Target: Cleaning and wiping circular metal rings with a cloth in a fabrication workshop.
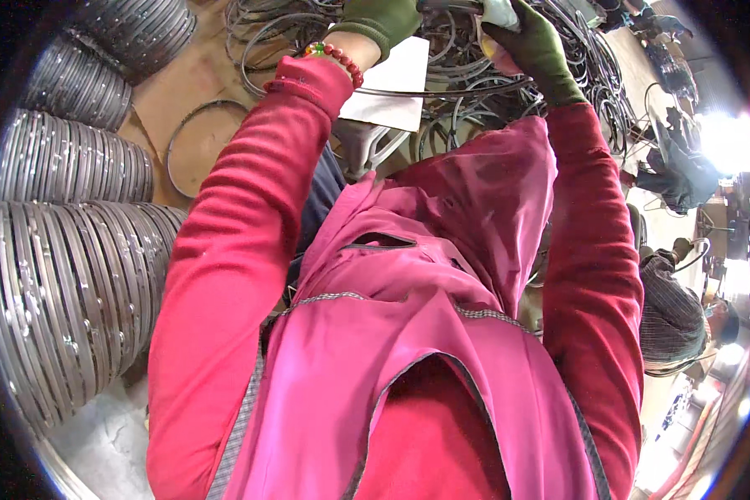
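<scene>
Both my hands are at the top edge of the head view in dark green gloves. My left hand (382, 23) has its fingers cut off or hidden, beside one end of a dark band (450, 5) spanning the gap between the hands. My right hand (532, 52) is closed at the other end of that band, with a whitish, cloth-like patch (500, 13) and a pale pinkish patch at its fingers. Below the hands a thin black strip (442, 93) curves across, its far parts hidden. Whether it belongs to the same band I cannot tell.
Tall stacks of dark ringed hoops (67, 292) stand along the left. A single hoop (171, 150) lies on the brown floor. Tangled black rings (467, 75) pile up ahead, around a white board (392, 104) on a grey stool (362, 143). Another person (671, 308) is at the right.
</scene>
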A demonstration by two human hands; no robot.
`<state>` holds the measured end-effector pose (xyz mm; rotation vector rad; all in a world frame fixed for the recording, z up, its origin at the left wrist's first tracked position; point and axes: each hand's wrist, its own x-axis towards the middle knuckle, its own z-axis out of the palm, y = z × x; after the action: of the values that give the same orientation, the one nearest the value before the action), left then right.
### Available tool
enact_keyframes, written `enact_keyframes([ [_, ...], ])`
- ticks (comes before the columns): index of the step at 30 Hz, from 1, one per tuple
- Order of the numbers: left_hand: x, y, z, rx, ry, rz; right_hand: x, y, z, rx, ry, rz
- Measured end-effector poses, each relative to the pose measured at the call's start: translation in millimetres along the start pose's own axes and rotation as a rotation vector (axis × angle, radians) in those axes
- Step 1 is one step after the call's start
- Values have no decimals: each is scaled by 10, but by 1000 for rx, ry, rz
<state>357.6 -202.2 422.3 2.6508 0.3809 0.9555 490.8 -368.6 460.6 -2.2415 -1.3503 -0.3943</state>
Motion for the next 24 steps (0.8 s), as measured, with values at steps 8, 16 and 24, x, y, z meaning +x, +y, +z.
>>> enact_keyframes([
  [8, -15, -173, 28, -12, 30, 8, 2, -75, 56, 87, -22, -6],
  [16, 17, 183, -197, -77, -104, -106, 42, 357, 59, 57, -1, -128],
  [24, -59, -153, 124, -34, 10, -128, 19, -50, 74, 68, -72, 12],
])
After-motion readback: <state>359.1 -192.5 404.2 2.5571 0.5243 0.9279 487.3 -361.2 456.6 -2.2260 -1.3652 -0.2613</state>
